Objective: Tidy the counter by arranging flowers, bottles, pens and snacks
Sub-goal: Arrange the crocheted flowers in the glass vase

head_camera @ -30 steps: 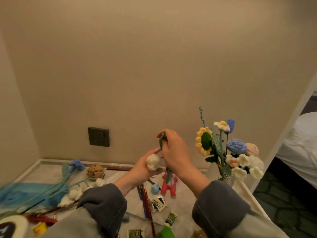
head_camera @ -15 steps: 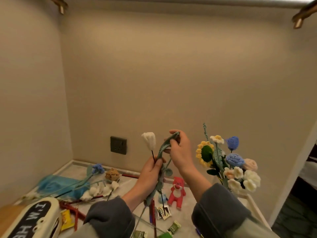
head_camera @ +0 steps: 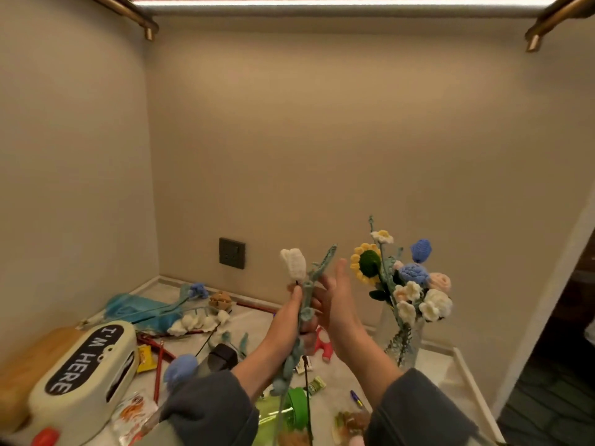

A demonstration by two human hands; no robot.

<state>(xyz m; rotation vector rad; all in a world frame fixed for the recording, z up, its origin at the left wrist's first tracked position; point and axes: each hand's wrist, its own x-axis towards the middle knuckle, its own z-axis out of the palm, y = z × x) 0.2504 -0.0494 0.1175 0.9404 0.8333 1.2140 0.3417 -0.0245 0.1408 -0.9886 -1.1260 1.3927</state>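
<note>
Tulip [head_camera: 293,267], white and crocheted, stood upright in the air left of the vase [head_camera: 402,339]. Its thin dark stem was gripped in the left hand [head_camera: 289,317] together with a teal leafy stem [head_camera: 306,304], which ran from above the fingers down past the wrist. That hand's fingers curled round both stems. The right hand [head_camera: 338,304] was between the tulip and the vase, fingers straight, palm turned toward the stems, gripping nothing; whether it touched the leaves could not be told.

The vase, clear glass, stood on the counter [head_camera: 441,368] and held a bouquet with a sunflower [head_camera: 365,263] and blue and white blooms. Far left of the vase sat a cream box [head_camera: 80,365] lettered "I'M HERE". Between box and vase lay loose white flowers [head_camera: 193,323], a blue flower [head_camera: 199,289] and a red toy [head_camera: 323,345] partly hidden behind the hands. Nearer the person than the vase lay a green bottle [head_camera: 294,403] and a pen [head_camera: 355,398]. A socket [head_camera: 232,253] was on the wall left of the vase.
</note>
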